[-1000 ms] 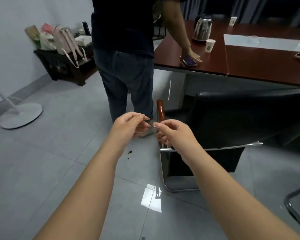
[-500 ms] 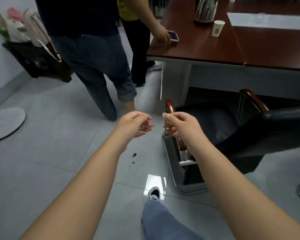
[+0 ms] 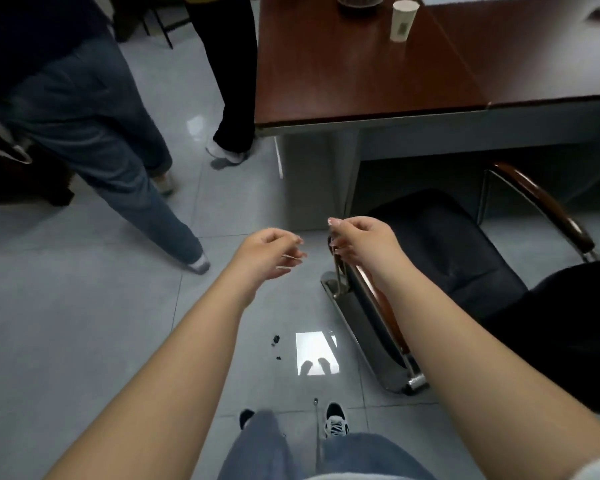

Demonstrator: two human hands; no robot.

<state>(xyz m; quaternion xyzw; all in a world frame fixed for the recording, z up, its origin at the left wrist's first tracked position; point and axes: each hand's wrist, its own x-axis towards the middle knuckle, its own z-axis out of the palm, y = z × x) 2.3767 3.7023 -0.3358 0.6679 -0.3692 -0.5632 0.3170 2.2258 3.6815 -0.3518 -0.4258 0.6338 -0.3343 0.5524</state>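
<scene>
We've drawn our hands apart: left hand (image 3: 267,252) has a pinching grip on a thin pale strand (image 3: 289,260); right hand (image 3: 359,242) is curled, its grip unclear. Probably stretching it.

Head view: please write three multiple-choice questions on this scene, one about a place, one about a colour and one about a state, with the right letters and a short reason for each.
1. Where does the white paper cup stand?
A. on the reddish-brown wooden table
B. on a metal tray
C. on a windowsill

2. What colour is the padded seat of the office chair?
A. red
B. black
C. white

3. How is the person's left hand?
A. flat, with straight fingers
B. gripping a bottle
C. fingers curled, pinching a thin pale strand

Answers:
1 A, the cup stands upright on the tabletop.
2 B, the cushion is plainly black.
3 C, the strand shows at the curled fingertips.
</scene>
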